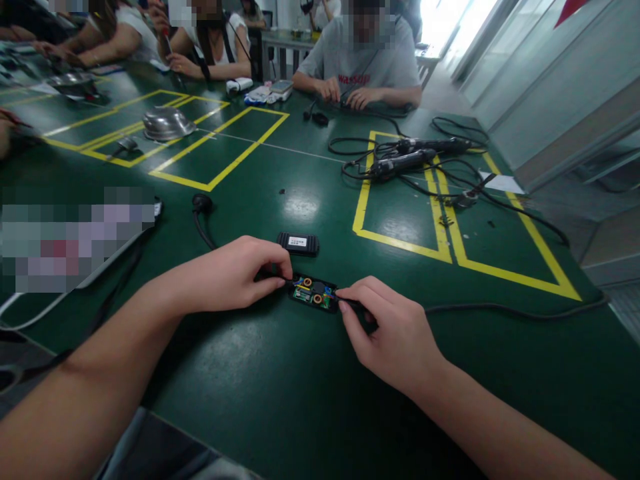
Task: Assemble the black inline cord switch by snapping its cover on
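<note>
A small black plastic case (pixel 314 308) lies on the green table with its inside facing up. Within it sits a green circuit board (pixel 303 293) with copper coils and blue and yellow wires. My left hand (pixel 245 272) is closed, pinching a black cable at the case's left end. At the right end, the fingertips of my right hand (pixel 383 320) pinch another black cable (pixel 515 312), which runs off to the right. Just behind the case rests its ribbed black cover (pixel 299 244), bearing a white label. A black plug (pixel 202 203) lies beyond my left hand, its cord passing behind it.
Yellow tape (pixel 400 243) marks rectangles on the table (pixel 240 400). Black handheld tools (pixel 403 163) with tangled cords lie at the back right. A metal bowl (pixel 167 123) stands at the back left. Across the table a person in a grey shirt (pixel 357 60) handles a cord; others sit left.
</note>
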The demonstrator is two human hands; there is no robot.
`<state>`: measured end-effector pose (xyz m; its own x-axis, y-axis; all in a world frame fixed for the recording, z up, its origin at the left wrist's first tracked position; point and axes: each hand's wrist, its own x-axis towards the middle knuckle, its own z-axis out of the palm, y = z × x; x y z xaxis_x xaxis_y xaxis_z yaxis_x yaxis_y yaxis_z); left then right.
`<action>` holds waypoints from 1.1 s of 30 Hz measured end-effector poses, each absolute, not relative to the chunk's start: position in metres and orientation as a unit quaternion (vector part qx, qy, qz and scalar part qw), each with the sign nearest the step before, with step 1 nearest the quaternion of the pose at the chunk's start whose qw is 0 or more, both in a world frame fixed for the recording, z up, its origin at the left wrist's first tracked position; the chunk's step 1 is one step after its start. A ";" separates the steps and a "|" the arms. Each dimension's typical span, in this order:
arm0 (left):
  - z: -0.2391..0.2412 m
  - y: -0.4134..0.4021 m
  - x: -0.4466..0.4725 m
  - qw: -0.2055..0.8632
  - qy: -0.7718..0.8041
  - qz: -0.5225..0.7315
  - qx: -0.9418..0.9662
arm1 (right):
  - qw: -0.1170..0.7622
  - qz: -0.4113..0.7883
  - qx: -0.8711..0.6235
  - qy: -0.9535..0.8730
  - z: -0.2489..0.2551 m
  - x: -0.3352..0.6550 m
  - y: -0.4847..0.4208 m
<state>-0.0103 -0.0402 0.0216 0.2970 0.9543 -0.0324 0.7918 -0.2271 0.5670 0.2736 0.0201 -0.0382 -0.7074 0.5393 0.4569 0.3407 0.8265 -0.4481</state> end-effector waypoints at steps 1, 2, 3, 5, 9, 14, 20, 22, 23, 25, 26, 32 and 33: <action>0.020 -0.039 -0.011 0.253 0.567 0.161 0.767 | 0.295 0.169 -0.241 -0.909 -0.039 0.274 0.021; 0.019 -0.039 -0.013 0.259 0.565 0.162 0.767 | 0.293 0.166 -0.240 -0.910 -0.040 0.274 0.022; 0.017 -0.038 -0.014 0.265 0.562 0.164 0.766 | 0.290 0.161 -0.240 -0.912 -0.041 0.274 0.022; 0.014 -0.036 -0.016 0.278 0.557 0.170 0.764 | 0.280 0.154 -0.243 -0.916 -0.042 0.274 0.023; 0.011 -0.035 -0.018 0.279 0.554 0.171 0.766 | 0.275 0.177 -0.252 -0.911 -0.040 0.275 0.024; 0.012 -0.036 -0.016 0.267 0.546 0.174 0.775 | 0.298 0.167 -0.235 -0.910 -0.039 0.274 0.024; 0.010 -0.034 -0.016 0.258 0.543 0.165 0.782 | 0.316 0.160 -0.230 -0.907 -0.043 0.275 0.025; 0.010 -0.035 -0.018 0.258 0.543 0.166 0.782 | 0.317 0.158 -0.228 -0.907 -0.044 0.275 0.025; 0.011 -0.035 -0.018 0.259 0.541 0.164 0.783 | 0.317 0.156 -0.229 -0.907 -0.045 0.275 0.025; 0.011 -0.036 -0.017 0.250 0.539 0.166 0.787 | 0.317 0.151 -0.236 -0.906 -0.045 0.274 0.026; 0.011 -0.037 -0.015 0.235 0.539 0.169 0.791 | 0.317 0.147 -0.241 -0.905 -0.045 0.273 0.026; -0.001 -0.031 -0.006 0.107 0.576 0.235 0.776 | 0.334 0.135 -0.264 -0.895 -0.043 0.271 0.026; -0.005 -0.029 -0.006 0.096 0.584 0.239 0.770 | 0.339 0.134 -0.266 -0.893 -0.043 0.271 0.026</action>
